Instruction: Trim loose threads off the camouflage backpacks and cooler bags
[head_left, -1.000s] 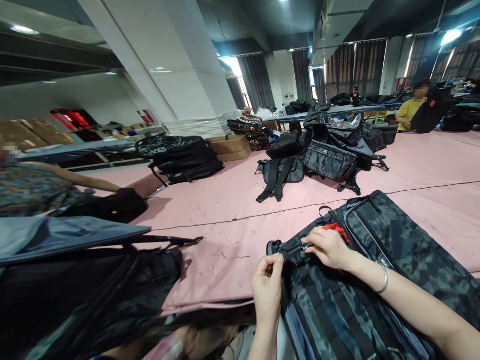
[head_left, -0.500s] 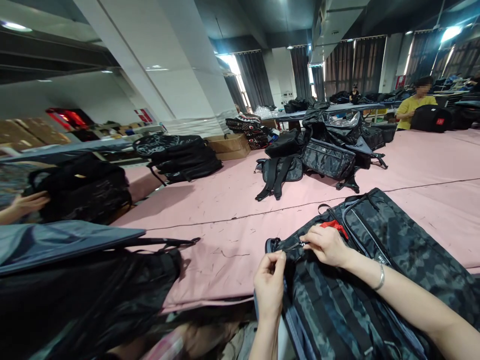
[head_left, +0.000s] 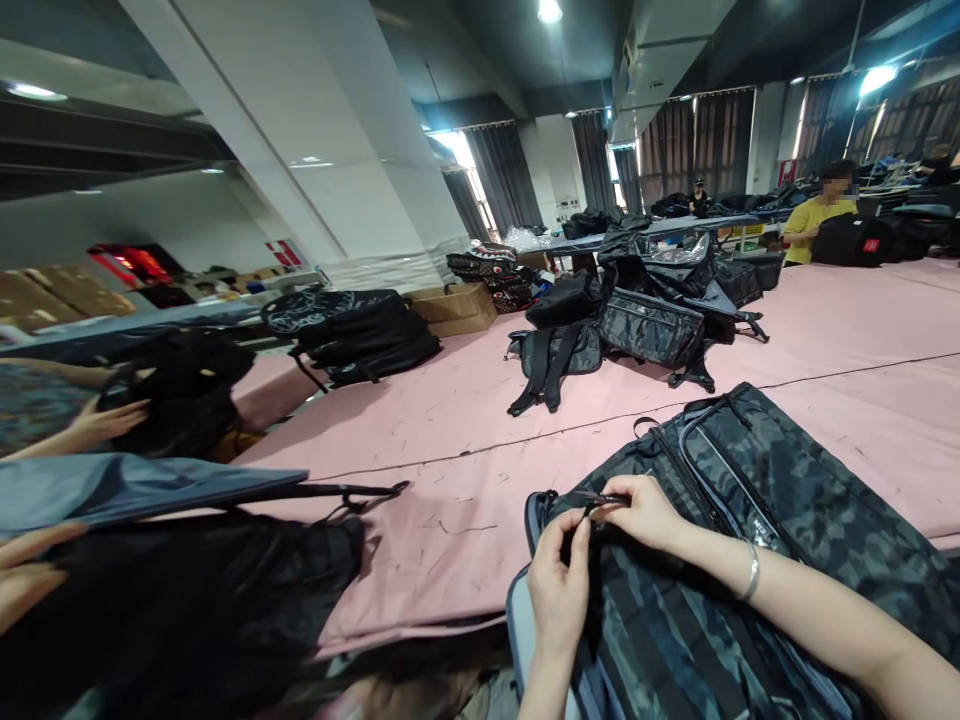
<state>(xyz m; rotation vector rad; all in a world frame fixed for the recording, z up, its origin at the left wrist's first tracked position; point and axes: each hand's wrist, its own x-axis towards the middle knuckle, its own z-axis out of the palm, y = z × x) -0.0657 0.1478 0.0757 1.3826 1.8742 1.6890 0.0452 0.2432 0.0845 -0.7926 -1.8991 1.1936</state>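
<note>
A dark camouflage backpack (head_left: 675,610) lies on the pink-covered table in front of me, with its grey-blue lining showing along the left edge. My left hand (head_left: 561,570) is closed in a pinch on a small black part at the backpack's upper left edge; whether it is strap end or seam is unclear. Close beside it, my right hand (head_left: 643,515) grips slim, dark, pointed thread snips (head_left: 604,497), largely covered by the fingers. Their tip lies just above the left fingertips. The right forearm rests across the backpack.
Loose thread scraps lie on the pink table cover (head_left: 450,490). A black bag with a grey-blue flap (head_left: 187,485) is at left, with other people's hands (head_left: 34,570) there. Farther back are piled camouflage backpacks (head_left: 652,325), black backpacks (head_left: 367,335) and a cardboard box (head_left: 454,308).
The red piece by my right hand is out of sight, and the dark snips show above the fingers. My left hand has shifted right, closer to the right. At left another person's hand has appeared.
</note>
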